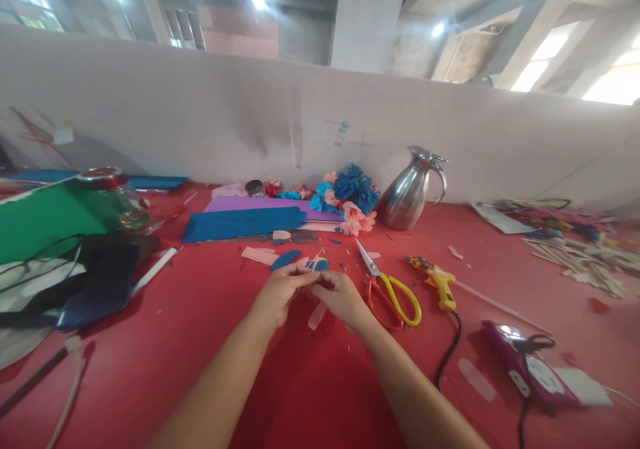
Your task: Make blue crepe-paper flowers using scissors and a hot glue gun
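Note:
Over the red table, my left hand and my right hand meet with their fingertips pinched close together. Between them is something small that the fingers mostly hide; a thin pale stick and a bit of blue show just above. Blue and pink paper petals lie beyond my left hand, and a longer pink strip sits beside them. Another pink petal is on the table below the hands. Open scissors with one red and one yellow handle rest right of my right hand.
A yellow glue gun with a black cord lies at the right, near a purple power strip. Behind stand a steel jug, crepe paper flowers and blue paper. A lidded glass jar stands left.

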`<state>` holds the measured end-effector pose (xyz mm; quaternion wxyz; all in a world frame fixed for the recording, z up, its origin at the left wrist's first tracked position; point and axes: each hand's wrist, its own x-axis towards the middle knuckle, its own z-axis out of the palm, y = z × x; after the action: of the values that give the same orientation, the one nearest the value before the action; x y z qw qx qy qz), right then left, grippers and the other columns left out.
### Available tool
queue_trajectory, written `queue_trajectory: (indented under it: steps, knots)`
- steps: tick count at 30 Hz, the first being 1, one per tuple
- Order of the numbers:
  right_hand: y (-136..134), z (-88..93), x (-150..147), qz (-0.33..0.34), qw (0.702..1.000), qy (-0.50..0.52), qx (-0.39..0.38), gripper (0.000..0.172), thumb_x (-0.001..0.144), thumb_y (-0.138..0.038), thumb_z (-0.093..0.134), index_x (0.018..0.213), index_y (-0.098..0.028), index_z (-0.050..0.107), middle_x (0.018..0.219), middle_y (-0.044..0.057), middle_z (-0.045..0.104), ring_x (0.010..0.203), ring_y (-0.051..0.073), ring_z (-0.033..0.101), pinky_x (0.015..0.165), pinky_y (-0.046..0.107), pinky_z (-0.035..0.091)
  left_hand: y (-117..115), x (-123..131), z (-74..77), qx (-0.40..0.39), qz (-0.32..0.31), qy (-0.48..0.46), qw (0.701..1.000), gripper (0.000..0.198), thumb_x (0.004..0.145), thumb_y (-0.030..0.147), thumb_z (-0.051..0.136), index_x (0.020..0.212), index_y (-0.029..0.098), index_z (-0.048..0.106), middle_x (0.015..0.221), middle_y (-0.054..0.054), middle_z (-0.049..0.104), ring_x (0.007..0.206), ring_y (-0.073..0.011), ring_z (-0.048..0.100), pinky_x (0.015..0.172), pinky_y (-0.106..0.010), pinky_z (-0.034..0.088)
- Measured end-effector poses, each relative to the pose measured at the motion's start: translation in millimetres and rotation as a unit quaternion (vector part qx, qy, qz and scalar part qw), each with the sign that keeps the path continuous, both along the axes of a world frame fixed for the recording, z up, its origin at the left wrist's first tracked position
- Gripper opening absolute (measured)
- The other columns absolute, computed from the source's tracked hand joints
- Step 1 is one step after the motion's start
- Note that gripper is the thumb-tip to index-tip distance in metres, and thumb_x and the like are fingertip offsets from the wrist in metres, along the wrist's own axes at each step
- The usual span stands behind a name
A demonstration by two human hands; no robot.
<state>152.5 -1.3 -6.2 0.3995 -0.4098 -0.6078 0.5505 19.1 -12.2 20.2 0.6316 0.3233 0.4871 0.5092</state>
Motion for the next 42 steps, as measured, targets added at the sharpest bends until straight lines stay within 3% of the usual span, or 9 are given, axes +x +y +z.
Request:
queue_trajectory:
  steps: [6, 10, 18, 25, 30, 34, 42]
  knots:
    - [1.2, 3.9, 2.8, 0.008, 1.000, -0.002, 0.005, 0.008, 0.070, -0.021, 0.055, 0.064, -0.020, 0.060, 0.064, -0.002, 0.063, 0.062, 0.013, 0.059, 0.064, 0.025, 0.046, 1.5, -5.8, 0.7, 0.008, -0.037, 0.033, 0.999, 0.026, 0.055, 0.036, 0.083, 0.072, 0.017, 0.075, 0.068, -0.001, 0.068, 0.059, -0.0104, 0.053, 0.061, -0.024, 0.041]
    - [1.7, 3.4, 3.3, 0.016, 1.000, -0.001, 0.008, 0.008, 0.070, -0.025, 0.059, 0.065, -0.019, 0.060, 0.062, -0.003, 0.062, 0.059, 0.012, 0.056, 0.061, 0.024, 0.042, 3.0, -8.4, -1.7, 0.012, -0.026, 0.020, 0.999, 0.023, 0.052, 0.031, 0.084, 0.067, 0.017, 0.074, 0.074, -0.003, 0.070, 0.069, -0.0133, 0.058, 0.068, -0.025, 0.043]
    - [2.5, 0.4, 3.5, 0.032, 0.999, 0.010, 0.011, 0.009, 0.070, -0.025, 0.060, 0.064, -0.020, 0.058, 0.064, -0.002, 0.063, 0.062, 0.013, 0.058, 0.066, 0.026, 0.045, 2.0, -5.7, -0.7, 0.010, -0.004, 0.007, 1.000, 0.024, 0.046, 0.028, 0.086, 0.060, 0.016, 0.069, 0.066, -0.001, 0.066, 0.066, -0.0128, 0.056, 0.066, -0.025, 0.041]
    - [1.6, 2.7, 3.4, 0.036, 0.999, 0.019, 0.015, 0.007, 0.070, -0.026, 0.061, 0.067, -0.020, 0.061, 0.067, -0.001, 0.066, 0.066, 0.015, 0.061, 0.069, 0.027, 0.047, 1.0, -6.3, 4.0, -0.006, -0.017, 0.015, 1.000, 0.032, 0.047, 0.030, 0.085, 0.075, 0.017, 0.076, 0.092, -0.009, 0.072, 0.082, -0.0174, 0.059, 0.073, -0.027, 0.043]
    - [1.5, 2.3, 3.3, 0.034, 0.999, 0.002, 0.017, 0.006, 0.070, -0.023, 0.060, 0.066, -0.019, 0.062, 0.066, -0.001, 0.067, 0.067, 0.015, 0.062, 0.068, 0.027, 0.048, -0.1, -4.9, 8.9, -0.006, -0.021, 0.016, 1.000, 0.024, 0.045, 0.028, 0.085, 0.062, 0.017, 0.072, 0.078, -0.004, 0.071, 0.059, -0.0115, 0.054, 0.059, -0.026, 0.040]
    - [0.4, 2.3, 2.5, 0.032, 0.999, -0.007, 0.016, 0.007, 0.070, -0.023, 0.060, 0.066, -0.019, 0.061, 0.065, -0.002, 0.066, 0.063, 0.014, 0.060, 0.066, 0.026, 0.046, -0.2, -5.5, 7.2, 0.007, -0.016, 0.041, 0.999, 0.022, 0.047, 0.027, 0.084, 0.059, 0.017, 0.068, 0.065, -0.001, 0.066, 0.059, -0.0119, 0.054, 0.059, -0.026, 0.040]
    - [-0.8, 6.4, 3.1, 0.038, 0.999, -0.010, 0.018, 0.009, 0.072, -0.025, 0.058, 0.066, -0.019, 0.060, 0.063, -0.003, 0.062, 0.061, 0.013, 0.056, 0.064, 0.025, 0.044, 2.0, -6.8, 0.8, 0.039, -0.010, 0.038, 0.998, 0.038, 0.053, 0.034, 0.083, 0.085, 0.018, 0.068, 0.076, 0.001, 0.063, 0.064, -0.0104, 0.054, 0.060, -0.022, 0.039]
